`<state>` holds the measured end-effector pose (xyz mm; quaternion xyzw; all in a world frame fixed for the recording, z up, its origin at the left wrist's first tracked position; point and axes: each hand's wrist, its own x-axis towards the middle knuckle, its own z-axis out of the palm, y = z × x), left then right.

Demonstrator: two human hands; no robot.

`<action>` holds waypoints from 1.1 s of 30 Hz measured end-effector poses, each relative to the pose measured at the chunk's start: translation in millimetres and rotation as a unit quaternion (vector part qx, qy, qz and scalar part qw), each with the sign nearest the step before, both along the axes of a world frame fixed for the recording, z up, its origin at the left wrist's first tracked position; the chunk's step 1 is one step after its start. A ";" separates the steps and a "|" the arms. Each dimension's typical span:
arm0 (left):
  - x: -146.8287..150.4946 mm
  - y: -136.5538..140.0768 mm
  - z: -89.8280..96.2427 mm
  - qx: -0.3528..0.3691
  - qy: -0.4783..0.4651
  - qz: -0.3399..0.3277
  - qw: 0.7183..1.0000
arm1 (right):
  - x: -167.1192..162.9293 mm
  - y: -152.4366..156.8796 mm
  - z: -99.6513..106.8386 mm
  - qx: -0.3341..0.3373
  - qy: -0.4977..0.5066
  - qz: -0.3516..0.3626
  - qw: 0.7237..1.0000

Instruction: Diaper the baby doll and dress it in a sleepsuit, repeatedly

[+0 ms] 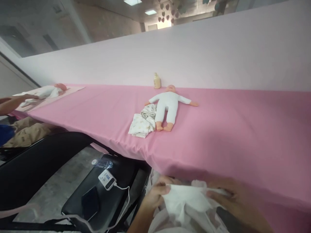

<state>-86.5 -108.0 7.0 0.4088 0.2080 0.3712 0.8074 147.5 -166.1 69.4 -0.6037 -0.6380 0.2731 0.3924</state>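
At the near edge of the table, my left hand (157,191) pinches one upper corner of a thin white cloth (184,197) between thumb and fingers. My right hand (230,197), blurred by motion, grips its other upper side, so the top edge is stretched between the two. The lower part hangs in loose folds above my lap. Further back, a baby doll (167,105) in a white bodysuit lies on its back, arms spread and feet towards me. Folded patterned baby clothes (143,124) lie against its leg on the left.
Pink cloth (243,129) covers the long table. Behind the doll, a pump bottle (156,81) stands by the white wall. A black chair (121,171) on the left holds a plastic bottle, a white corded device (107,179) and a phone (90,202). Another person's hand (28,97) touches a second doll.
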 end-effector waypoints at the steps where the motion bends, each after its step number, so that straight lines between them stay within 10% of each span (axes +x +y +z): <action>1: -4.7 5.8 5.3 0.029 0.035 -0.005 0.999 | 4.7 -4.9 4.5 0.011 0.002 -0.031 0.999; 4: -13.8 24.2 24.6 0.169 0.226 -0.012 0.959 | 14.2 -19.0 11.0 0.063 -0.045 -0.127 0.989; 7: -11.0 31.8 36.9 0.368 0.391 0.038 0.843 | 11.8 -29.2 4.6 0.187 -0.176 -0.235 0.938; 11: -1.7 16.5 31.1 0.494 0.371 0.168 0.769 | -1.0 -44.1 -10.8 0.277 -0.321 -0.309 0.851; 20: -6.6 -10.1 8.7 0.379 0.288 0.029 0.879 | -2.9 -74.0 -31.6 0.269 -0.397 -0.207 0.853; 27: -4.5 -5.4 6.0 0.455 0.459 0.087 0.758 | 0.8 -61.8 -54.2 0.093 -0.456 -0.213 0.859; 33: 2.8 -12.8 -4.8 0.432 0.426 0.086 0.791 | -4.3 -58.7 -61.1 0.122 -0.401 -0.164 0.893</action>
